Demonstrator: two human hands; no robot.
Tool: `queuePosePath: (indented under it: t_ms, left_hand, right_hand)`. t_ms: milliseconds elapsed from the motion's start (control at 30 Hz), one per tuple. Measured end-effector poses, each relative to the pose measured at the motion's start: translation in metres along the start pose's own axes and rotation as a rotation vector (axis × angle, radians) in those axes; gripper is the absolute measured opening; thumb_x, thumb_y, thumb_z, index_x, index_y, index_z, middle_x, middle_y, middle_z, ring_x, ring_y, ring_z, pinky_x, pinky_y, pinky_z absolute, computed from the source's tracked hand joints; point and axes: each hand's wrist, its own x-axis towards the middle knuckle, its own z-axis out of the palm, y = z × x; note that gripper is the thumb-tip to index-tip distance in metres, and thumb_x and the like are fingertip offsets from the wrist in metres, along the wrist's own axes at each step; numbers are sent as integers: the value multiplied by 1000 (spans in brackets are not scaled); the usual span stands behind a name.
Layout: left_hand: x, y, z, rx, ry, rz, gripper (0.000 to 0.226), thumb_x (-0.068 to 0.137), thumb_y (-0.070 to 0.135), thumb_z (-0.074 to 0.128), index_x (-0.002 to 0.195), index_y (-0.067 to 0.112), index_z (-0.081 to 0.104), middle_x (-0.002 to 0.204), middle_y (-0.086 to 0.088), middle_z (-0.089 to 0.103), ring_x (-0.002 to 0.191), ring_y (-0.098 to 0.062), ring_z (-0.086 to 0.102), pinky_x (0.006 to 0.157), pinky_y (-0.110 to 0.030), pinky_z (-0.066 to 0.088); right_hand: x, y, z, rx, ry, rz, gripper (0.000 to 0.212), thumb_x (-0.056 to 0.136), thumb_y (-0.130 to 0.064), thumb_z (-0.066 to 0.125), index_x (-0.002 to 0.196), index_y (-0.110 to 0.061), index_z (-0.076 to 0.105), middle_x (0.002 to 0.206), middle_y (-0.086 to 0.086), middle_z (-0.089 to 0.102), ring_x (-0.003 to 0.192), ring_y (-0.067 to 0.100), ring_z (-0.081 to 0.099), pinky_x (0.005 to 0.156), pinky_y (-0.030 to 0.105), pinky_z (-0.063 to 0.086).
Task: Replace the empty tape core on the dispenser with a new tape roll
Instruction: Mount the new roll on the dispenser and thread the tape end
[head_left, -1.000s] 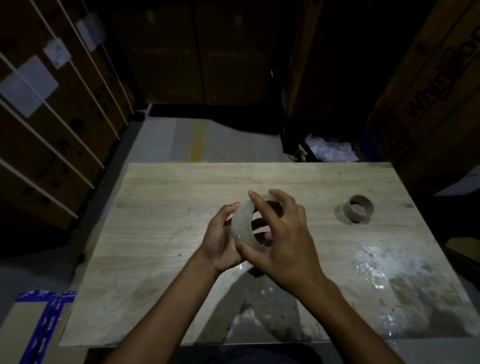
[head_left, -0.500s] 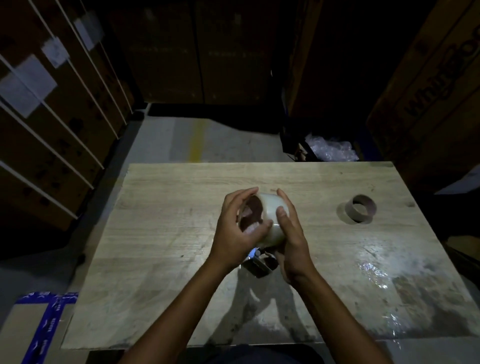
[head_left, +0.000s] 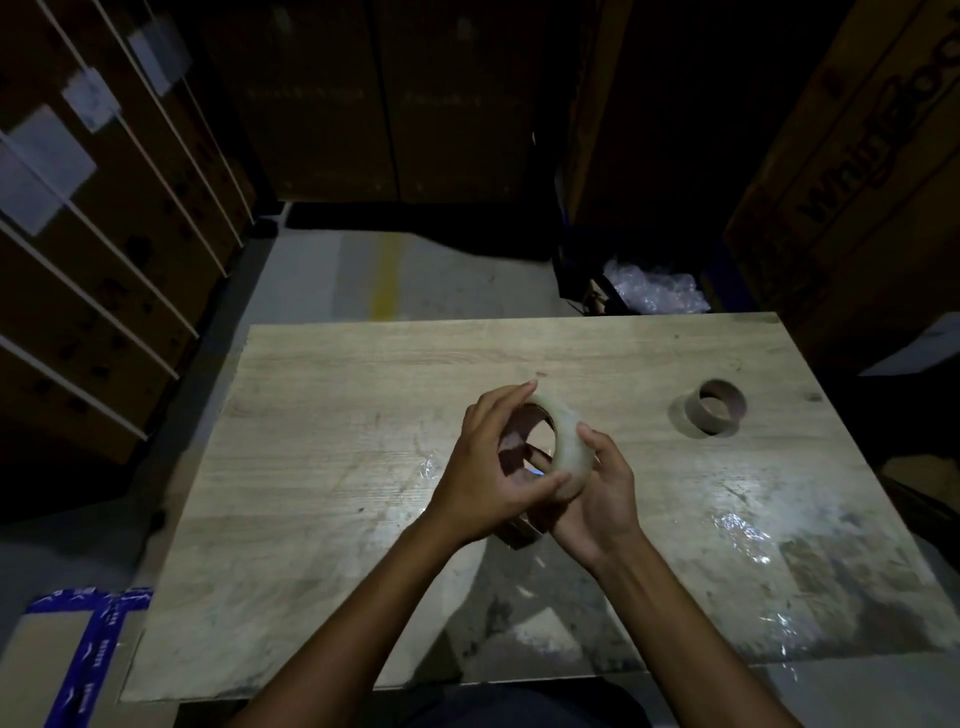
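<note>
Above the middle of the wooden table (head_left: 332, 415), head view: both hands hold the new tape roll (head_left: 569, 447) clear of the surface. The left hand (head_left: 488, 467) curls over the roll's near-left side, fingers partly closed, fingertip at the top rim and thumb along the lower edge. The right hand (head_left: 602, 493) cups the roll from below and right, thumb pressed on the outer band. The roll stands tilted on edge between the palms, its open centre facing left.

Directly beneath the roll, at the heels of both hands, a dark object rests on the table; it is probably the dispenser (head_left: 519, 532), though it is largely hidden. To the right of the roll, well apart from the hands, the empty tape core (head_left: 716, 413) stands on the table.

Step in hand, as judged: the old core is already off, and the roll is being oriented for mounting. The next move calls for aligning the roll's centre with the dispenser hub and pressing it on, with the free tape end facing the cutter.
</note>
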Motion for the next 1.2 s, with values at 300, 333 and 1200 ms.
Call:
queuePosePath:
  t_ms: [300,333,1200]
  left_hand:
    - [-15,-80,21,-386,330,-680,20,91,32,65,109,23,63,112,-14,68,95,-22,67,79,-37,57]
    - [-19,-90,24,-395,347,-761,16,95,25,63,108,18,64,106,-15,68,83,-20,66,70,-33,56]
    - [-9,-130,95,-737,552,-1291,26,78,11,68,100,-1,61,84,-18,65,69,-30,62,54,-31,47]
  right_hand:
    - [23,3,-60,-208,294,-67,77,53,-40,79,121,-9,62,103,16,65,89,31,63,74,41,51]
    - [25,5,-68,-251,326,-71,64,60,-39,73,116,-11,63,97,14,66,81,28,64,66,36,52]
    - [88,-16,-64,-1434,18,323,19,91,-39,58,96,-23,67,100,5,65,86,25,60,73,35,46]
